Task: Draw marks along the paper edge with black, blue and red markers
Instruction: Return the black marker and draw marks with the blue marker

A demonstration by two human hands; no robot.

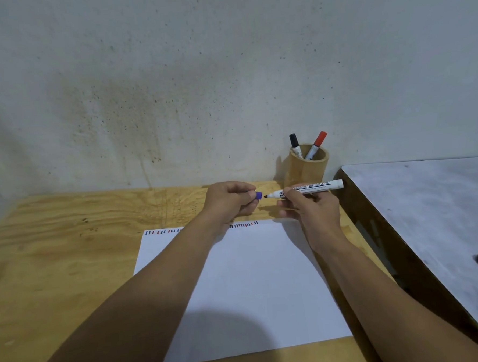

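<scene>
- While my left hand point(229, 199) curls around the blue cap point(259, 195) just above the middle of the frame, my right hand point(312, 207) grips the barrel of the uncapped marker point(307, 189) beside it, to the right.
- The marker lies nearly level, its dark tip pointing left at the cap; tip and cap are close but apart.
- Both of my hands hover over the far edge of the white paper point(252, 286), which fills the lower middle of the frame on the wooden table point(56, 270).
- A row of short marks point(162, 231) in black, blue and red runs along that far edge from the paper's left corner; my left forearm hides part of it, and more marks show right of my wrist.
- Right of centre, against the wall, the round wooden holder point(307, 167) carries the black-capped marker point(295, 145) and the red-capped marker point(316, 145), both leaning, caps up.
- At the right edge of the frame sits a grey tabletop point(429, 197).
</scene>
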